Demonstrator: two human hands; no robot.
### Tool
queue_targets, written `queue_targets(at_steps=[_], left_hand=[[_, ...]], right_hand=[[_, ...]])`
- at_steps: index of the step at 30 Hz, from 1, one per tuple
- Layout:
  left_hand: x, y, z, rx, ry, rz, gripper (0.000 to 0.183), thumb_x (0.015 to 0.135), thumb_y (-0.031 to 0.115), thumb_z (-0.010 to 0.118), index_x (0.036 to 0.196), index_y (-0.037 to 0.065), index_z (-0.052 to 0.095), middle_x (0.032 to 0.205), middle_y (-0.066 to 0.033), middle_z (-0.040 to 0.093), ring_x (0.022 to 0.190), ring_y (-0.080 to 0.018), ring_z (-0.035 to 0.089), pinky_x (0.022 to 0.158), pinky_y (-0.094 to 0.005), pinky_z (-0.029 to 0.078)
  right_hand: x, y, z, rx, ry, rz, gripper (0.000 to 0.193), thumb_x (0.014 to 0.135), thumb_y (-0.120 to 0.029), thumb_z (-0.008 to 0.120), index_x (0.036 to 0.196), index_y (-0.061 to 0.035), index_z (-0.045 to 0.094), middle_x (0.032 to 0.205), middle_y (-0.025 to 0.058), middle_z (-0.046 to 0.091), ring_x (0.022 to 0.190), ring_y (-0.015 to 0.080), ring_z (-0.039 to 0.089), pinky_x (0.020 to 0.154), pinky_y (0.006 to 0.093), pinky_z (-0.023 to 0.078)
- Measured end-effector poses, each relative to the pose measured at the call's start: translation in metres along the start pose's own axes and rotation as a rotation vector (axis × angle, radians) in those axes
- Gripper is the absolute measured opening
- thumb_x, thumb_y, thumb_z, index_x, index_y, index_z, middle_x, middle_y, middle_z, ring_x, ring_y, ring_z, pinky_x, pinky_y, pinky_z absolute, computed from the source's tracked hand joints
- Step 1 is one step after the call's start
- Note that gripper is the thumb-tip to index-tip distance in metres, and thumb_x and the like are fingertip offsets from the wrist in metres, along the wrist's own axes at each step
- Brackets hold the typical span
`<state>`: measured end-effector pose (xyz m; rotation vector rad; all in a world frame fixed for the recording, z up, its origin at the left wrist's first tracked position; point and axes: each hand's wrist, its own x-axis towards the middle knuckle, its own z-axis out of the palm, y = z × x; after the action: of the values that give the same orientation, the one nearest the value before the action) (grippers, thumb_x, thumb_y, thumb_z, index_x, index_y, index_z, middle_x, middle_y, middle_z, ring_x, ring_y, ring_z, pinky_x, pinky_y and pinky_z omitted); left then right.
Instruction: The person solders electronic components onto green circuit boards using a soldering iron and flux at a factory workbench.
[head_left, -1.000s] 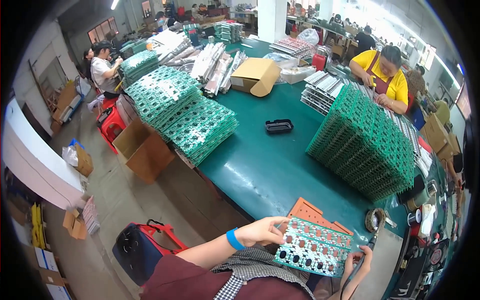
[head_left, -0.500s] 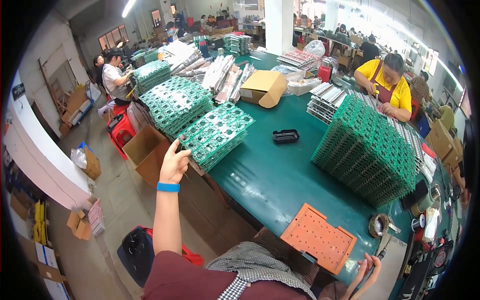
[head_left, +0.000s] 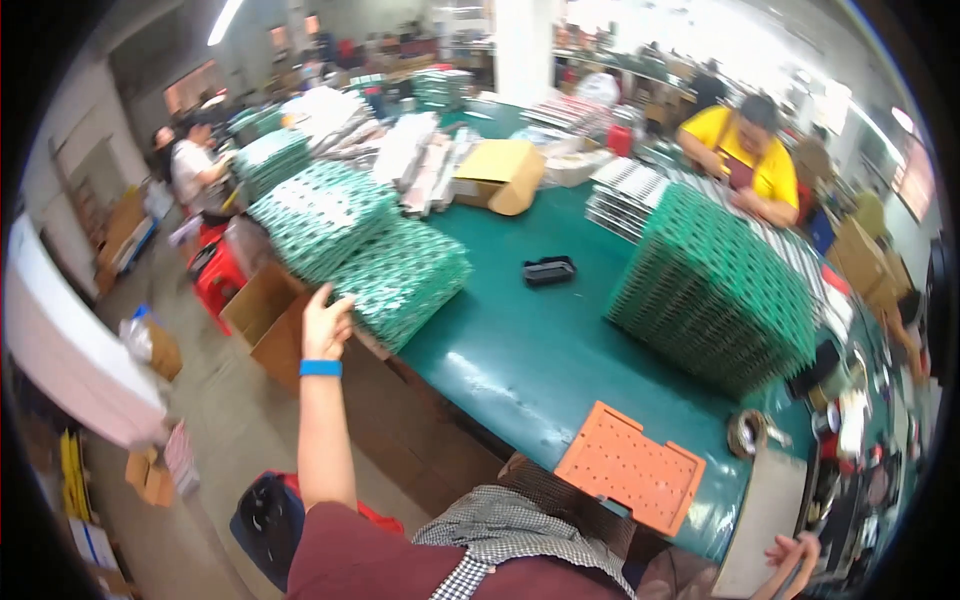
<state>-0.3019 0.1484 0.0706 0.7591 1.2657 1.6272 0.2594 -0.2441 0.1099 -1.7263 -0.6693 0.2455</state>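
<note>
My left hand (head_left: 328, 326), with a blue band at the wrist, is at the near left corner of a stack of green circuit boards (head_left: 405, 275). Its index finger and thumb are apart, and no board shows between them. Behind that stack stands a taller pile of similar boards (head_left: 325, 215). Low on the right, my right hand (head_left: 794, 556) is over a grey board (head_left: 765, 515), fingers spread and blurred, with no tool visible in it. An orange perforated tray (head_left: 632, 468) lies at the table's near edge, left of my right hand.
A large block of stacked green boards (head_left: 715, 290) stands on the right of the green table (head_left: 500, 350). Beyond it a person in yellow (head_left: 755, 150) works. A black tray (head_left: 549, 271), a cardboard box (head_left: 500, 175), a tape roll (head_left: 746, 435) and an open carton (head_left: 265, 315) surround the space.
The view has shifted and blurred. My right hand has moved right, and the dark pen-like tool with a cord seen in it earlier no longer shows. My left hand remains by the board stack's corner.
</note>
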Motion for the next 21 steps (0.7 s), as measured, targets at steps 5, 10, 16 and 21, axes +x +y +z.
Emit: queue_targets(at_steps=[5, 10, 16, 21], left_hand=[[0.010, -0.019, 0.006, 0.026, -0.024, 0.118, 0.060, 0.084, 0.001, 0.063, 0.137, 0.006, 0.036, 0.060, 0.0044, 0.043, 0.040, -0.0030, 0.031, 0.034, -0.0200, 0.021], [0.022, -0.043, -0.030, 0.043, 0.113, 0.228, 0.054, 0.087, 0.011, 0.063, 0.136, 0.008, 0.040, 0.066, 0.0061, 0.045, 0.044, 0.0002, 0.026, 0.036, -0.0192, 0.016], [-0.036, -0.052, -0.028, 0.086, 0.323, 0.309, 0.032, 0.092, 0.014, 0.055, 0.122, 0.004, 0.056, 0.062, 0.0067, 0.040, 0.047, 0.0007, 0.027, 0.039, -0.0175, 0.017], [-0.044, -0.086, -0.059, 0.110, 0.149, 0.253, 0.023, 0.091, 0.014, 0.056, 0.113, 0.008, 0.062, 0.061, 0.0121, 0.029, 0.048, 0.0017, 0.021, 0.042, -0.0175, 0.013]], right_hand=[[0.068, -0.027, -0.007, 0.119, 0.405, -0.299, 0.025, 0.096, -0.020, 0.051, 0.113, -0.0029, 0.056, 0.053, -0.0045, 0.041, 0.043, 0.0025, 0.035, 0.039, 0.0190, 0.023], [0.175, -0.051, 0.059, -0.074, 0.192, -0.348, 0.026, 0.084, -0.012, 0.064, 0.108, -0.0060, 0.056, 0.080, 0.0068, 0.065, 0.065, 0.0114, 0.061, 0.050, 0.0243, 0.045], [0.266, -0.012, 0.103, -0.169, 0.090, -0.266, 0.035, 0.075, -0.009, 0.073, 0.104, -0.0049, 0.054, 0.079, 0.0088, 0.067, 0.065, 0.0141, 0.063, 0.053, 0.0282, 0.051], [0.296, -0.013, 0.113, -0.106, -0.036, -0.157, 0.037, 0.073, -0.011, 0.074, 0.103, -0.0028, 0.054, 0.077, 0.0090, 0.066, 0.067, 0.0146, 0.065, 0.054, 0.0267, 0.052]])
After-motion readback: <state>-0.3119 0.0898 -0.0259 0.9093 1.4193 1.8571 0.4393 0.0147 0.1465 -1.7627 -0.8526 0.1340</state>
